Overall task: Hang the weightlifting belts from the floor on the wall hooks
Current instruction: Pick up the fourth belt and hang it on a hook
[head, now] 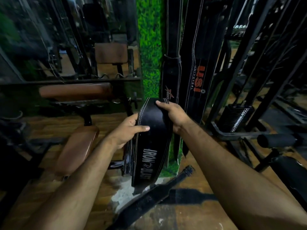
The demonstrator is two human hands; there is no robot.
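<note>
Your left hand [127, 130] has its fingers wrapped over the near-left edge of the Iron Blast belt [149, 146], thumb laid across its face. Your right hand [172, 115] pinches the top bend from the right. Both are clamped on properly, so the belt stands upright between them, its bottom end down near the floor [49, 130]. Just beyond, two belts look done: the USI belt [197, 63] and a star-logo belt [171, 77] hang against the green wall [149, 47]. The hooks are out of view up top. Another belt [154, 195] lies on the floor near you, so that's this one plus at least one more to go.
</note>
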